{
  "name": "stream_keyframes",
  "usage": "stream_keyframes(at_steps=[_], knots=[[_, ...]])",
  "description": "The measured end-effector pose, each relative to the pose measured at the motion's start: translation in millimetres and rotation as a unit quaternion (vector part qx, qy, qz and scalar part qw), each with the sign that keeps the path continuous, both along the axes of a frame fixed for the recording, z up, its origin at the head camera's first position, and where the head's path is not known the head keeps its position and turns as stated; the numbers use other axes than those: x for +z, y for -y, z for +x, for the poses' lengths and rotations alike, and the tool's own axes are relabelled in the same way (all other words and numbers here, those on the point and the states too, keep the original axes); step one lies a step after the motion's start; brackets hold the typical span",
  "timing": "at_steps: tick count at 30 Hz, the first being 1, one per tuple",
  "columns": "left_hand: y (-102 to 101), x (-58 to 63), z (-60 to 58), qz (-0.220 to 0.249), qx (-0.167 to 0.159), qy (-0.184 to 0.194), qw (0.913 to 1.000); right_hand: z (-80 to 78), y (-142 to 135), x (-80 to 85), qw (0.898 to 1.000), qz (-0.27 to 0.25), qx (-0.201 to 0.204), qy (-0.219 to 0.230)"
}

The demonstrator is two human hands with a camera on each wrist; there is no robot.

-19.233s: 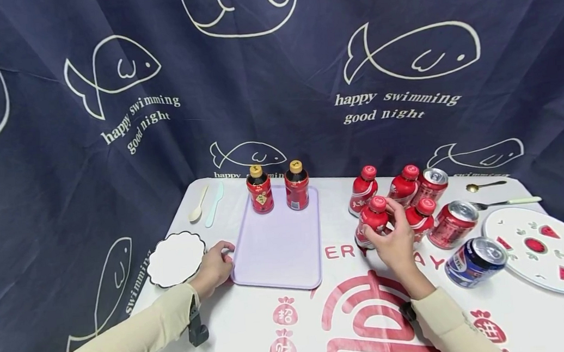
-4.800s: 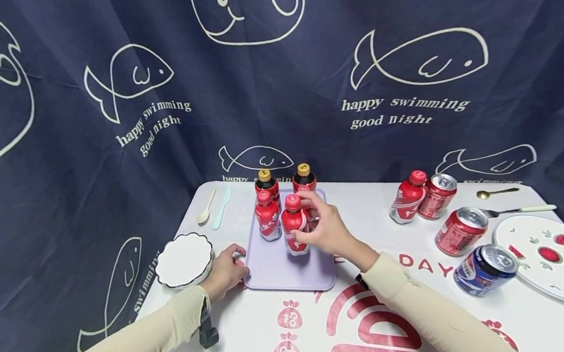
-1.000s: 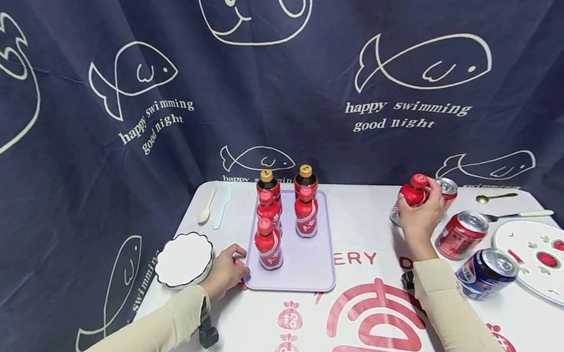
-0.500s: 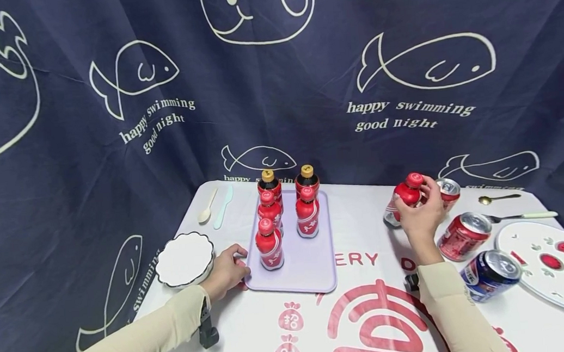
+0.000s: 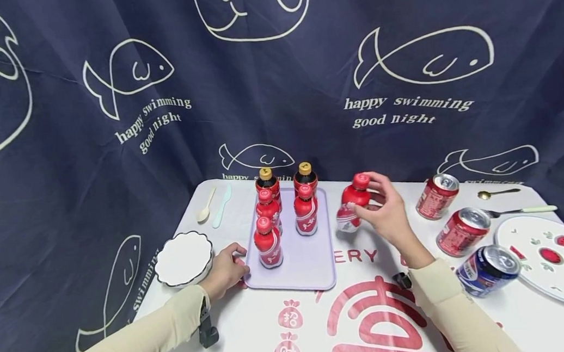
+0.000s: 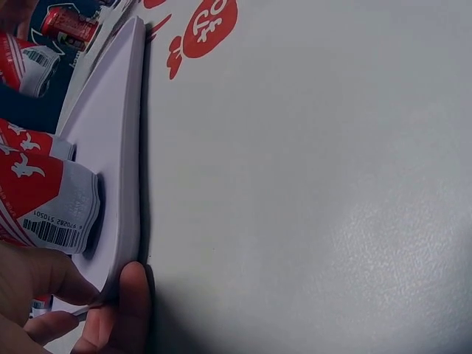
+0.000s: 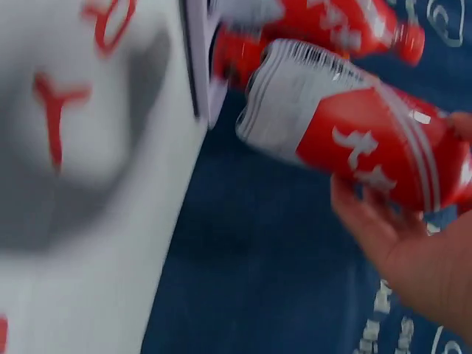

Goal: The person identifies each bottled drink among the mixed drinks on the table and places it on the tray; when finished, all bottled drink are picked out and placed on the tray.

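My right hand grips a red drink bottle with a red cap, tilted and raised beside the tray's right edge. In the right wrist view the bottle's white base faces the tray, with thumb and fingers around its upper part. My left hand pinches the front left corner of a lilac tray. Thumb above and fingers below the rim show in the left wrist view. On the tray stand two gold-capped dark bottles at the back and three red-capped bottles ahead of them.
Two red cans and a blue can stand at the right, beside a watermelon-patterned plate, a fork and a gold spoon. A scalloped white bowl, a cream spoon and a pale blue knife lie left.
The right hand has lifted the red bottle from beside the cans and carried it left towards the tray. The left hand stays at the tray corner. Earlier, three red-capped bottles came onto the tray.
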State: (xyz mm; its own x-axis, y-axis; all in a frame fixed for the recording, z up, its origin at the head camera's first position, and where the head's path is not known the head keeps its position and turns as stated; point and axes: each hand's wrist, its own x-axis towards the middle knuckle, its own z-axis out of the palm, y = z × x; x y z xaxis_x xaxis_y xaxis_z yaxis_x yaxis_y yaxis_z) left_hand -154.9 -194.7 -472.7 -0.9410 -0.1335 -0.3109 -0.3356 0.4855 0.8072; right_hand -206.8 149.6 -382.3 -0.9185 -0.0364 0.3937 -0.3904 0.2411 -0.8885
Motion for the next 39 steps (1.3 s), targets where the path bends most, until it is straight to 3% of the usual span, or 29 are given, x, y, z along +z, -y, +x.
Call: stream_keyframes(at_steps=[6, 17, 24, 32, 39], knots=[[1, -0.6, 1.9, 0.007, 0.0, -0.009, 0.9999, 5.5, 28, -1.4, 0.99, 0.022, 0.13, 0.041], [0, -1.7, 0.0, 0.002, -0.001, -0.001, 1.0, 11.3, 49, -17.3, 0.97, 0.05, 0.229, 0.067], [1, -1.4, 0.0, 0.01, -0.004, -0.005, 0.9999, 13.9, 54, -28.1, 0.962, 0.054, 0.262, 0.057], [1, -0.9, -0.3, 0.009, -0.001, 0.007, 0.9999, 14.3, 57, -31.3, 0.958, 0.051, 0.277, 0.059], [3, -1.6, 0.0, 0.03, 0.0, -0.003, 0.9996, 9.2, 57, -33.9, 0.955, 0.044, 0.288, 0.055]])
